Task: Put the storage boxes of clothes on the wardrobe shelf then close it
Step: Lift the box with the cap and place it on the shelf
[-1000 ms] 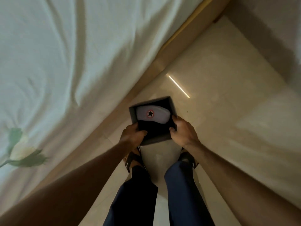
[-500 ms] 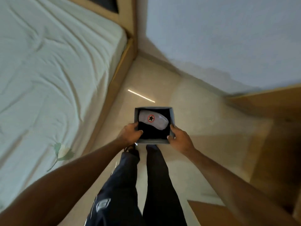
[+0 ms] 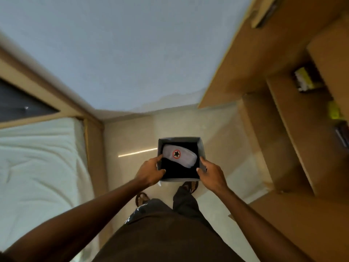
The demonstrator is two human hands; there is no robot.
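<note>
A small grey open-topped storage box (image 3: 201, 148) is held in front of me above the floor. Inside it lie a dark garment (image 3: 179, 169) and a pale grey folded piece with a red-ringed black star (image 3: 179, 155). My left hand (image 3: 150, 172) grips the box's left wall, thumb inside. On the right wall, my right hand (image 3: 210, 173) holds it the same way. The wooden wardrobe (image 3: 294, 129) stands open to the right, its shelves showing.
A bed with a white sheet (image 3: 37, 167) and wooden frame lies on the left. The wardrobe door (image 3: 236, 59) hangs open toward the wall. Yellow-green and dark items (image 3: 306, 80) sit on the wardrobe shelves. Beige tiled floor (image 3: 132, 140) runs between bed and wardrobe.
I have turned right away from the bed with the box still in both hands. The open wardrobe has come into view on the right.
</note>
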